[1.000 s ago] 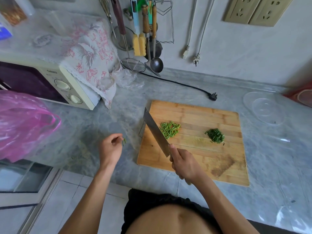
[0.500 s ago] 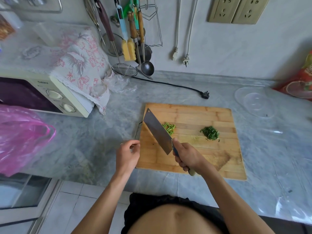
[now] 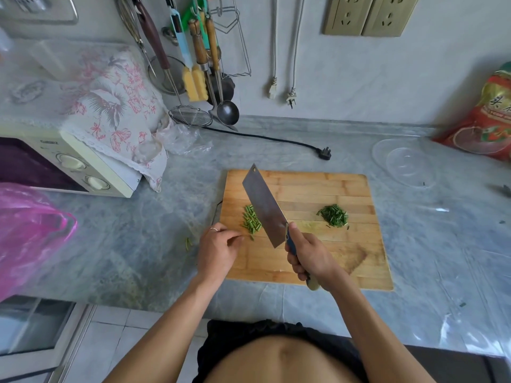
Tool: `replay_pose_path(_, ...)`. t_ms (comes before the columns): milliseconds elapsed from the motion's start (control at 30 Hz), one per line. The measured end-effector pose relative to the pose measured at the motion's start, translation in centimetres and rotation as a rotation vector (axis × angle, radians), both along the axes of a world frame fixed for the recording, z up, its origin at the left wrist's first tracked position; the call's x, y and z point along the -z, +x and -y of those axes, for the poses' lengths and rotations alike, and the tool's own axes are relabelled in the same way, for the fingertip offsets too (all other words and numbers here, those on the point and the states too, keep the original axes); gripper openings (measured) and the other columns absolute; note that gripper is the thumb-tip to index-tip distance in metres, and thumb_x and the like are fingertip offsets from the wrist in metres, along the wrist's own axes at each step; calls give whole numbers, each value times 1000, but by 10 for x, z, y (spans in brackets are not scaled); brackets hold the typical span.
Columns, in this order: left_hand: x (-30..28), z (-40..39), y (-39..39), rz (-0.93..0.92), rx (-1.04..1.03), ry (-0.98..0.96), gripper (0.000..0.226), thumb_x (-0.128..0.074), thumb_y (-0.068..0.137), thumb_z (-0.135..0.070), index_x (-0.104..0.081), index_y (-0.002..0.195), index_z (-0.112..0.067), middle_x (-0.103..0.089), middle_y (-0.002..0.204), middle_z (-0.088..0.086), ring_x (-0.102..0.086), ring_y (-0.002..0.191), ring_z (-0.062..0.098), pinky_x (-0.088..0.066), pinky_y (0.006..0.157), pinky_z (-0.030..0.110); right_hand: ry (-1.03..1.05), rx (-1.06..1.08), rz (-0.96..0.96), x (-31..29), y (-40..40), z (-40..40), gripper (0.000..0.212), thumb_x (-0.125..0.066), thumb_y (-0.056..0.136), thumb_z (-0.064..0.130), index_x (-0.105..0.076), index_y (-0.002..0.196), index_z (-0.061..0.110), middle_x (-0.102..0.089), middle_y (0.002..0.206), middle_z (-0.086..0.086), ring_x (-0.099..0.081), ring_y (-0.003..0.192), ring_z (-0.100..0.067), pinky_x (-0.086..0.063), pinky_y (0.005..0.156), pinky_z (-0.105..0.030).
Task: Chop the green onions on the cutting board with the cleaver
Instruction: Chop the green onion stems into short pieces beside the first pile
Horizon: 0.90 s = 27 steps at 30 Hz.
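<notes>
A wooden cutting board [image 3: 345, 252] lies on the grey marble counter. On its left part sits a small pile of short green onion pieces [image 3: 251, 219]; a finer chopped pile [image 3: 334, 215] lies to the right. My right hand [image 3: 311, 254] grips the cleaver [image 3: 264, 207] by its handle, the blade slanting up to the left just right of the short pieces. My left hand [image 3: 217, 251] rests at the board's left edge, fingers pinched together near the short pieces; whether it holds a piece is unclear.
A microwave [image 3: 69, 164] under a floral cloth stands at the left, with a pink plastic bag [image 3: 30, 230] in front. Utensils [image 3: 199, 64] hang on the wall. A black plug and cord [image 3: 325, 153] lie behind the board. A clear plate [image 3: 405, 163] and red bag [image 3: 489, 117] sit at the right.
My left hand has moved right from the counter to the board's left edge. The cleaver has shifted from the left of the short green pieces to their right side.
</notes>
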<state>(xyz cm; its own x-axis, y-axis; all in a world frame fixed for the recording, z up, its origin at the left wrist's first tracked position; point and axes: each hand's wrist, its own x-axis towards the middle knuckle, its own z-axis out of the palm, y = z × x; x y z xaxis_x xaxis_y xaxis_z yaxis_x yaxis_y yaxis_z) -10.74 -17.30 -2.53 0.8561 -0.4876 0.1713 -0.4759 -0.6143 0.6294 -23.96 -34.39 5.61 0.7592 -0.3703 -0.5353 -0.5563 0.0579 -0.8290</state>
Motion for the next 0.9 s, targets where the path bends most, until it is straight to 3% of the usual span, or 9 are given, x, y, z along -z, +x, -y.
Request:
replay_pose_path(200, 3, 5, 2, 160, 86, 223, 9, -77, 80, -9, -71, 83, -16, -60, 84, -2, -58, 81, 26, -48, 74, 41, 36, 60, 34, -3, -4, 4, 55, -31, 99, 57, -45, 78, 8, -38, 54, -2, -32, 41, -14, -28, 42, -25)
replay_pose_path(367, -10, 19, 1, 90, 37, 154, 6, -70, 88, -12, -65, 84, -14, -61, 84, 0, -60, 80, 26, -43, 74, 35, -54, 99, 47, -9, -13, 21, 57, -30, 99, 57, -47, 75, 8, -42, 53, -3, -36, 40, -15, -32, 40, -24)
replay_pose_path(633, -38, 135, -4, -8, 376, 107, 21, -63, 95, -28, -67, 90, -8, -64, 88, 4, -55, 81, 18, -42, 67, 30, -234, 308, 11, -25, -48, 65, 55, -31, 101, 53, -46, 68, 11, -44, 56, -6, -39, 42, -17, -33, 39, -25)
replay_pose_path(767, -41, 169, -11, -180, 472, 113, 20, -59, 98, -21, -75, 101, -9, -70, 98, 5, -64, 89, 21, -50, 77, 32, -270, 369, 4, -26, -64, 75, 57, -31, 101, 52, -44, 64, 11, -44, 53, -5, -37, 36, -14, -31, 36, -21)
replay_pose_path(900, -44, 176, -14, -259, 452, 88, 18, -61, 96, -18, -76, 105, -12, -72, 104, -3, -62, 91, 8, -44, 76, 11, -264, 389, -8, -23, -74, 74, 58, -31, 100, 54, -45, 65, 11, -45, 53, -4, -38, 36, -13, -31, 36, -19)
